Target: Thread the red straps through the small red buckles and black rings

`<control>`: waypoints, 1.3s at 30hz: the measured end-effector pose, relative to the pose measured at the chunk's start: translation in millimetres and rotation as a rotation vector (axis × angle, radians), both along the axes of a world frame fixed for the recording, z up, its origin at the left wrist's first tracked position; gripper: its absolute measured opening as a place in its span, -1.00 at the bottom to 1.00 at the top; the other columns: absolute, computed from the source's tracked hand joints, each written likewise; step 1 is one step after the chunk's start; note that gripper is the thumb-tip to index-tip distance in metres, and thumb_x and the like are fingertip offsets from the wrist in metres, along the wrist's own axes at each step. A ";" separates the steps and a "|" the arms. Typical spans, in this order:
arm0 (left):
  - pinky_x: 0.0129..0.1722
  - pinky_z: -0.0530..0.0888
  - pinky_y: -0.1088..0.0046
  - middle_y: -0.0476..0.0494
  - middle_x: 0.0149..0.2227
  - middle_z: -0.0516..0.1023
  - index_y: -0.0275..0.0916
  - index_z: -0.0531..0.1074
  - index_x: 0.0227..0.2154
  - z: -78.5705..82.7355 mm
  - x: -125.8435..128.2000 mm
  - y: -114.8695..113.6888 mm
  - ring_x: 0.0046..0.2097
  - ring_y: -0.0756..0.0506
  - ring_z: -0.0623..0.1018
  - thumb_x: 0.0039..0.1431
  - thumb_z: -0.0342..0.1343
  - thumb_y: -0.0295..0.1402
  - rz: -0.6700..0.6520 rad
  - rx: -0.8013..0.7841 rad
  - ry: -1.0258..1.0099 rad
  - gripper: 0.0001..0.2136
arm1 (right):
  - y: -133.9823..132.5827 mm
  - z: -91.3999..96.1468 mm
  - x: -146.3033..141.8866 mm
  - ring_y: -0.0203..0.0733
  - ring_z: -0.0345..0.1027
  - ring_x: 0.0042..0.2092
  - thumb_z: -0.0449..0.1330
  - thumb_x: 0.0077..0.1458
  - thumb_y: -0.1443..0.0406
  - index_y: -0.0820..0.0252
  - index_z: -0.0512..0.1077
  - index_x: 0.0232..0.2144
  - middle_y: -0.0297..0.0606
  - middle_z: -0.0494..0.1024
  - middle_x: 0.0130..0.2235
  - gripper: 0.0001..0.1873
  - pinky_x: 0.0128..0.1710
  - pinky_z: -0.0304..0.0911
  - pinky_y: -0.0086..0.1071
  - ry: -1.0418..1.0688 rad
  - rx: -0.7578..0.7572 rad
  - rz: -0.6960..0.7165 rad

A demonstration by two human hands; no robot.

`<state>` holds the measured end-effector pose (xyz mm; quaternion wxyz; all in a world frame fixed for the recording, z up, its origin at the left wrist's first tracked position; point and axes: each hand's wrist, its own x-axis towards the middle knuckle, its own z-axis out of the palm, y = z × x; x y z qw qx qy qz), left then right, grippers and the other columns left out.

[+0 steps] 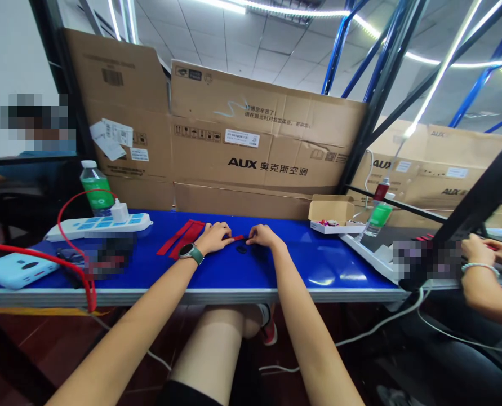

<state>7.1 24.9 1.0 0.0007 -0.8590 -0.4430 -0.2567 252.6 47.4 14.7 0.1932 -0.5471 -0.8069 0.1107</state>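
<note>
Between my hands a short red strip lies low over the blue table. My left hand, with a watch on its wrist, pinches the strip's left end. At its right end, the fingers of my right hand are closed on a small black piece; I cannot tell if this is joined to the strip. Just below them a flat black oval thing rests on the table. Beside my left hand are flat red fabric strips, partly covered by the hand.
A white power strip, green-labelled bottle and light-blue device with a red cable stand left. At back right is an open small box. Cardboard walls the back. Another person's hands work at far right.
</note>
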 end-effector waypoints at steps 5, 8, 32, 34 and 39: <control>-0.02 0.24 0.19 -0.19 -0.06 0.55 -0.11 0.53 -0.10 5.7 0.0 -6.6 -0.03 -0.26 0.49 0.29 0.10 -0.14 0.064 0.045 0.144 -0.75 | 0.5 1.0 -2.3 -0.25 0.45 -0.32 0.48 -0.17 0.39 0.18 0.52 -0.38 -0.34 0.60 -0.36 -0.74 -0.35 0.22 -0.49 0.031 0.030 0.016; -0.04 0.26 0.19 -0.19 0.00 0.53 -0.07 0.53 -0.05 4.8 1.7 -6.5 0.00 -0.27 0.49 0.34 0.03 -0.18 0.057 0.050 0.183 -0.75 | 0.0 3.3 -7.1 -0.28 0.45 -0.37 0.39 -0.12 0.48 0.18 0.51 -0.38 -0.37 0.59 -0.41 -0.78 -0.35 0.24 -0.50 0.158 0.084 0.061; -0.15 0.43 0.37 -0.13 -0.24 0.60 -0.24 0.44 -0.24 9.9 6.6 5.7 -0.21 -0.14 0.56 0.27 0.04 -0.29 -0.117 0.008 -0.549 -0.85 | -7.1 14.9 -23.4 -0.13 0.54 -0.28 0.45 -0.19 0.11 0.21 0.50 -0.22 -0.22 0.62 -0.32 -0.52 -0.22 0.42 -0.30 1.152 -0.070 0.270; -0.12 0.44 0.36 -0.14 -0.22 0.61 -0.24 0.46 -0.21 11.0 7.3 5.8 -0.18 -0.14 0.56 0.27 0.04 -0.30 -0.138 0.018 -0.574 -0.84 | -9.1 15.4 -25.4 -0.08 0.56 -0.26 0.47 -0.23 0.11 0.23 0.49 -0.28 -0.19 0.63 -0.31 -0.53 -0.19 0.41 -0.28 1.184 -0.131 0.283; -0.12 0.45 0.36 -0.15 -0.22 0.62 -0.26 0.48 -0.21 12.8 8.1 5.2 -0.19 -0.14 0.56 0.27 0.03 -0.29 -0.127 0.037 -0.590 -0.81 | -10.6 15.0 -27.5 -0.10 0.58 -0.28 0.45 -0.17 0.07 0.23 0.48 -0.26 -0.17 0.65 -0.34 -0.53 -0.35 0.28 -0.42 1.071 -0.170 0.242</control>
